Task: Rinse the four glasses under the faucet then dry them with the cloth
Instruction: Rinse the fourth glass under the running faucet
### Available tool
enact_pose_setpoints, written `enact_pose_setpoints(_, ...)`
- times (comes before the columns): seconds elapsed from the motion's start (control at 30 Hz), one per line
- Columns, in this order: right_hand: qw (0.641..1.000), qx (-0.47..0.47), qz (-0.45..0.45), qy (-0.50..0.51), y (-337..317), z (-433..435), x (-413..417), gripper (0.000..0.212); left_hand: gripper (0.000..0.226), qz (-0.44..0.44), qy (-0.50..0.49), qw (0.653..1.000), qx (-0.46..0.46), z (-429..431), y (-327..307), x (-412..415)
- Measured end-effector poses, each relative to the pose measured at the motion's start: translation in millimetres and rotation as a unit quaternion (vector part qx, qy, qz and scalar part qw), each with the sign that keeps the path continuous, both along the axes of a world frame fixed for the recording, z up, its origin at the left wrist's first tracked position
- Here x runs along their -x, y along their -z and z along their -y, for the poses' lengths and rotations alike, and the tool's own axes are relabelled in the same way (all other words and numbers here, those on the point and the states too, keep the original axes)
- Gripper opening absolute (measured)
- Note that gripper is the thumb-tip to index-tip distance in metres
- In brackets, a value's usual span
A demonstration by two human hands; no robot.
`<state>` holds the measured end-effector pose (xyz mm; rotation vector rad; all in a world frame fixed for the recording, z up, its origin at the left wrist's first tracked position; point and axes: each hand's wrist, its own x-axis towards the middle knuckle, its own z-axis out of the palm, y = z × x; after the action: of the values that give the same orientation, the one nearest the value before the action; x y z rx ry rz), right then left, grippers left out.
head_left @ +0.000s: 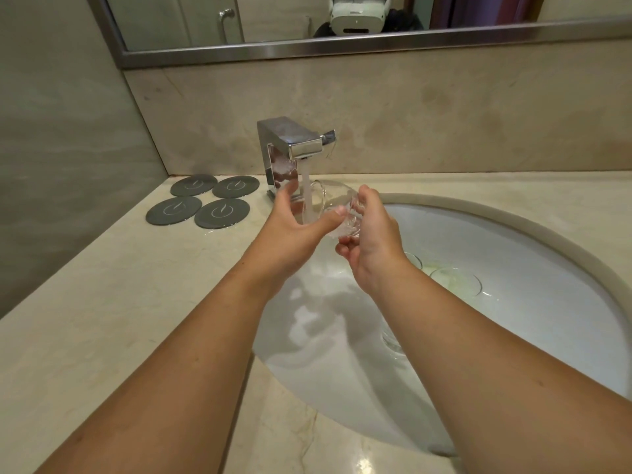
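**A:** Where's the one you're rinsing?

**B:** Your clear drinking glass (330, 203) is tipped on its side above the white oval sink basin (519, 241). Its mouth is toward the square chrome faucet (294, 148), and the stream of running water (305, 191) comes down at that end.

**A:** And your hands?

**B:** Your left hand (295, 229) wraps the mouth end, thumb across the near side and fingers behind. Your right hand (371, 241) clamps the base, fingers curled under it.

**A:** The rest?

**B:** A second clear glass (456, 282) and a third clear glass (393, 340) lie down in the basin beside your right forearm. Four dark grey round coasters (205, 200) sit together on the beige stone counter (102, 302), left of the faucet.
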<state>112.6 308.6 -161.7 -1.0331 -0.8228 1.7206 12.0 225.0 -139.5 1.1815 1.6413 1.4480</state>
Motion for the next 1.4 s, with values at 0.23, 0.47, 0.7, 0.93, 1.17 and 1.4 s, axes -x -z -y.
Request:
enact_pose_setpoints(0.23,1.0,-0.016,0.004,0.002,-1.3,-1.1,0.7,0.036,0.106,0.004,-0.041,0.999,0.013,4.3,-7.5,-4.2)
enact_pose_setpoints(0.47,0.998,0.023,0.006,-0.056,-2.3,0.3,0.5,0.045,0.089,-0.041,-0.069,0.996,-0.031,2.1,-9.1,-3.3)
enact_pose_setpoints(0.7,0.998,0.03,-0.034,-0.049,-4.8,2.5,1.5,0.028,0.097,-0.001,-0.015,1.0,-0.021,1.8,-7.2,-3.8)
enact_pose_setpoints(0.93,0.999,-0.036,0.025,-0.006,-3.8,1.5,0.0,0.023,0.098,0.032,-0.024,0.999,0.019,3.7,-7.5,-5.0)
enact_pose_setpoints(1.17,0.998,-0.004,0.014,-0.053,-2.9,2.2,1.8,0.047,0.076,-0.009,-0.047,0.998,-0.046,4.0,-9.6,-3.5)
enact_pose_setpoints(1.4,0.999,0.012,-0.022,-0.035,-3.4,3.3,1.6,0.032,0.088,0.007,-0.01,0.999,-0.047,0.8,-5.0,-2.8)
